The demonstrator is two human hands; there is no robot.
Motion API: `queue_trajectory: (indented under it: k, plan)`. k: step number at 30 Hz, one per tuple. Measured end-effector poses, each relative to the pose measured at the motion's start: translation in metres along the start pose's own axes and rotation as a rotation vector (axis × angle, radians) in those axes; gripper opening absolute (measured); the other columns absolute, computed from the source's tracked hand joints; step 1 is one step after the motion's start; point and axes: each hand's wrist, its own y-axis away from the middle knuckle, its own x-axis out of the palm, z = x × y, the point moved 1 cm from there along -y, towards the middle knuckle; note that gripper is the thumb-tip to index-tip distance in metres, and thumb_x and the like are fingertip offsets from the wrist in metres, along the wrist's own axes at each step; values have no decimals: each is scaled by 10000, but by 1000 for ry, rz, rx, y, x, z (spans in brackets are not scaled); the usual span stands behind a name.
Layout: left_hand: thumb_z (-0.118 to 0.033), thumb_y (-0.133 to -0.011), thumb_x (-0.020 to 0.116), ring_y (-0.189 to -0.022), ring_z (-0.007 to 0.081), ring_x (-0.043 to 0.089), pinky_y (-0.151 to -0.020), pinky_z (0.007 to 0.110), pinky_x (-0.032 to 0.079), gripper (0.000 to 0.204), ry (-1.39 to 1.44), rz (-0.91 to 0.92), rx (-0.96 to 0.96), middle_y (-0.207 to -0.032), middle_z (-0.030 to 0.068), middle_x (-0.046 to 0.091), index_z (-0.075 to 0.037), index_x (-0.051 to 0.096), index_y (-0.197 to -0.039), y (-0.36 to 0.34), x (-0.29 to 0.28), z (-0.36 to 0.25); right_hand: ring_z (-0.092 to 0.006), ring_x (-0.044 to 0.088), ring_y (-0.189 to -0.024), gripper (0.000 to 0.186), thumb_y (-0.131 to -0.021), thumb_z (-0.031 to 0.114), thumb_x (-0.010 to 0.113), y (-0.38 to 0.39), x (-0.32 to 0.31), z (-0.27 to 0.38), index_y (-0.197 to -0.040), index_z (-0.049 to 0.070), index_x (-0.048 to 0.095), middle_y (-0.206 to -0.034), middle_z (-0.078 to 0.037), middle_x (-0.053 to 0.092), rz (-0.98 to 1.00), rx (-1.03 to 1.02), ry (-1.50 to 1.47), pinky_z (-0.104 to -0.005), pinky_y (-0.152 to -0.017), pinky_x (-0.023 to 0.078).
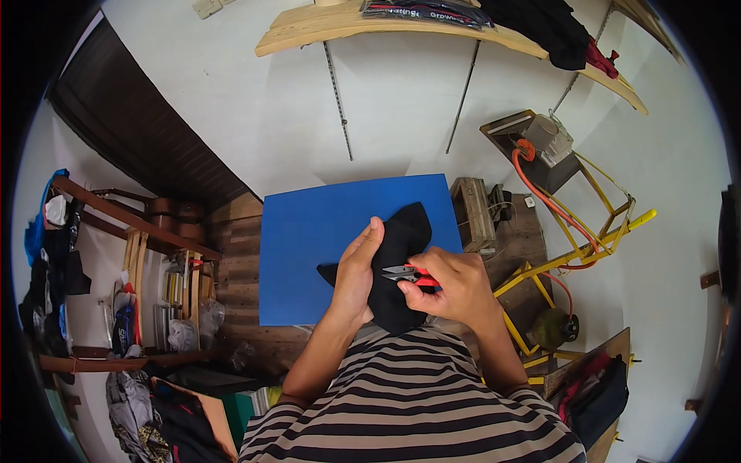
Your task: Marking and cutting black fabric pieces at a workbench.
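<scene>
My left hand (pixel 356 270) is closed on a black cloth item (pixel 401 235), its thumb pointing up along the fabric. The cloth hangs in front of my striped shirt, and parts of it spread out to both sides over the blue tabletop (pixel 297 239). In my right hand (pixel 459 284) is a pair of small snips (pixel 400 273) with red handles. Their grey blades point left across the cloth, slightly parted, toward my left hand. I cannot tell whether the blades touch the fabric.
A wooden crate (pixel 471 212) stands just right of the table. Farther right are a yellow metal frame (pixel 532 274), an orange hose (pixel 544 197) and a green gas cylinder (pixel 552 329). Shelving with books and clothes (pixel 174 289) lines the left. A wooden wall shelf (pixel 309 31) runs above.
</scene>
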Motion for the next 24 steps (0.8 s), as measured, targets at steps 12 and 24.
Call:
queue_trajectory:
  k: [12,24]
  plan:
    - [-375,-995,481,-757,146,649,-687,276,535,368,31,-26,1,-907,73,659,-26,598,-999,-5,-2,1,-223,593,-512,267,-715,200,773,1,0,-1,-817,44,582,-643,-65,577,22,43,5,-310,-473,471]
    - [-382,-991,483,-761,168,664,-687,293,550,388,65,-79,2,-923,91,672,-13,602,-994,-7,-10,4,-208,575,-486,274,-694,192,782,5,8,-2,-818,41,590,-624,-58,569,-23,-4,43,-298,-450,454]
